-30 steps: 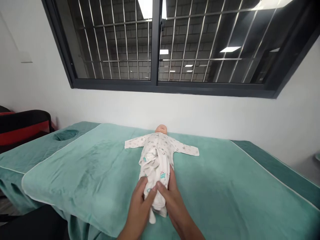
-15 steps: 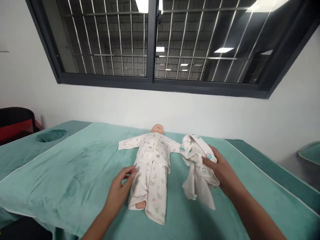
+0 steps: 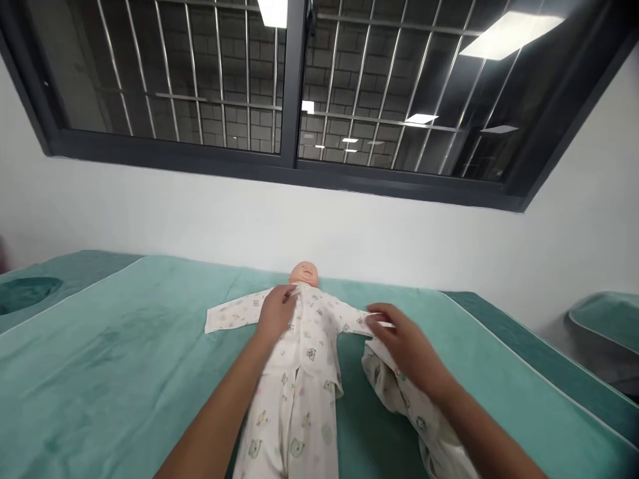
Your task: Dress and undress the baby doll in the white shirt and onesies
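Note:
A baby doll (image 3: 304, 272) in a white printed sleepsuit (image 3: 299, 372) lies on its back on a teal-covered bed (image 3: 124, 346), head toward the wall. My left hand (image 3: 276, 313) rests on the doll's chest near the collar, fingers curled on the fabric. My right hand (image 3: 407, 346) hovers over the doll's outstretched sleeve, fingers bent and apart, holding nothing I can see. A second white printed garment (image 3: 424, 416) lies crumpled on the bed under my right forearm.
A white wall and a dark-framed barred window (image 3: 294, 86) stand behind the bed. Another teal-covered bed (image 3: 606, 319) shows at the right edge. A round face hole (image 3: 24, 293) sits in the bed cover at the far left.
My right hand let the spare garment down on the bed and moved toward the doll's sleeve. My left hand went from the doll's hip up to its chest.

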`<move>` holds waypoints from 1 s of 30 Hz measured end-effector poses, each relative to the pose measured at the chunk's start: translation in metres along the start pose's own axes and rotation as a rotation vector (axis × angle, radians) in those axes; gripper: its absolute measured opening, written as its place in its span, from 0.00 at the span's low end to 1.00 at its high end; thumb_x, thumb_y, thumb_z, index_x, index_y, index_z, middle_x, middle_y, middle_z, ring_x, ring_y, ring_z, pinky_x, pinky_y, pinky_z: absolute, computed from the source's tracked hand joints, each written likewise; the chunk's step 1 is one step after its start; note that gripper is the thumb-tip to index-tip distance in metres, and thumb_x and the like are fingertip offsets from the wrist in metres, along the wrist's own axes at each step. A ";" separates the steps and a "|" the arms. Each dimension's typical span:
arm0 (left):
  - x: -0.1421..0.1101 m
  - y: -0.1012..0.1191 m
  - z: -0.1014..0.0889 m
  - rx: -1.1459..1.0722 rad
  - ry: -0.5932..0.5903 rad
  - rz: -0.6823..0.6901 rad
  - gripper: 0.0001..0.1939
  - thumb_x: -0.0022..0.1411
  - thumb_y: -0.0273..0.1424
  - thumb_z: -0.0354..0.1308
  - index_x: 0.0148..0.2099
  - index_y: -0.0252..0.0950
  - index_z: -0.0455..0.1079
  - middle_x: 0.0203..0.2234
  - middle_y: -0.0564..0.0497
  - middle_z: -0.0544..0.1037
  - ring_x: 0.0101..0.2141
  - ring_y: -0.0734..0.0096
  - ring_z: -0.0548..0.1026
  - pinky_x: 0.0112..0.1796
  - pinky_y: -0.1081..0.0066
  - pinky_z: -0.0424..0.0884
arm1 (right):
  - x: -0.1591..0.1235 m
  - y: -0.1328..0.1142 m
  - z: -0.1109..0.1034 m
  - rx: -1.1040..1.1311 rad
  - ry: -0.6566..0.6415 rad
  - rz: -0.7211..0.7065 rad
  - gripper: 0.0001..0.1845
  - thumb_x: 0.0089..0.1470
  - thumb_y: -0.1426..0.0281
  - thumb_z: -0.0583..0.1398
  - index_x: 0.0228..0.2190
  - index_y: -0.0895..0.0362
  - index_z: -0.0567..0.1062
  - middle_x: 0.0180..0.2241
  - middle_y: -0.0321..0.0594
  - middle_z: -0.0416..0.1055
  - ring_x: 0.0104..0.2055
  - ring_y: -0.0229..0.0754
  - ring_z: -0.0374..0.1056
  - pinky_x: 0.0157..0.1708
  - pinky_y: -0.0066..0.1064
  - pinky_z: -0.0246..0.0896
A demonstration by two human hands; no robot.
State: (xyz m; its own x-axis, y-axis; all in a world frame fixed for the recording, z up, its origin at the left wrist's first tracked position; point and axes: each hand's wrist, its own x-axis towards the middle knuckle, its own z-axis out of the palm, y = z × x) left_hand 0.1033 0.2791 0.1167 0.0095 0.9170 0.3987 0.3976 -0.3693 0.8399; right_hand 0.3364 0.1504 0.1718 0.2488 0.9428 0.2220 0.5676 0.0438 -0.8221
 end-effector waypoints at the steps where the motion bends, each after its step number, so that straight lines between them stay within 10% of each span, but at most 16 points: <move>1: 0.010 -0.005 0.006 0.006 -0.016 0.004 0.13 0.59 0.29 0.53 0.44 0.36 0.74 0.41 0.46 0.77 0.40 0.65 0.75 0.47 0.63 0.69 | 0.012 -0.008 0.027 0.005 -0.058 -0.029 0.20 0.54 0.53 0.57 0.43 0.51 0.73 0.43 0.44 0.73 0.43 0.48 0.70 0.37 0.36 0.66; 5: 0.028 -0.027 0.017 0.027 -0.087 0.078 0.14 0.62 0.30 0.49 0.44 0.38 0.74 0.45 0.47 0.74 0.46 0.64 0.72 0.51 0.62 0.66 | 0.063 -0.020 0.125 -0.161 -0.039 -0.125 0.14 0.57 0.59 0.54 0.37 0.55 0.69 0.38 0.41 0.71 0.38 0.42 0.67 0.37 0.33 0.59; 8: 0.027 -0.038 0.016 0.079 -0.089 0.145 0.16 0.65 0.29 0.46 0.48 0.38 0.73 0.45 0.46 0.72 0.48 0.63 0.69 0.52 0.60 0.64 | 0.090 -0.021 0.158 -0.364 -0.055 -0.079 0.11 0.58 0.61 0.51 0.30 0.55 0.65 0.32 0.40 0.68 0.32 0.41 0.63 0.31 0.31 0.52; 30: 0.039 -0.036 0.018 0.066 -0.243 0.055 0.18 0.60 0.22 0.43 0.46 0.38 0.71 0.46 0.46 0.68 0.49 0.64 0.68 0.50 0.64 0.64 | 0.100 -0.003 0.149 -0.090 -0.114 -0.032 0.14 0.51 0.55 0.57 0.30 0.53 0.68 0.28 0.31 0.65 0.29 0.38 0.60 0.28 0.29 0.52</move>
State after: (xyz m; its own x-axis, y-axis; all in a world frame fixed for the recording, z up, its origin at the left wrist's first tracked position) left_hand 0.1058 0.3312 0.0952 0.2500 0.9080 0.3363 0.4497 -0.4164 0.7902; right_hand 0.2428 0.2942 0.1186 0.1417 0.9731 0.1817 0.6433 0.0490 -0.7640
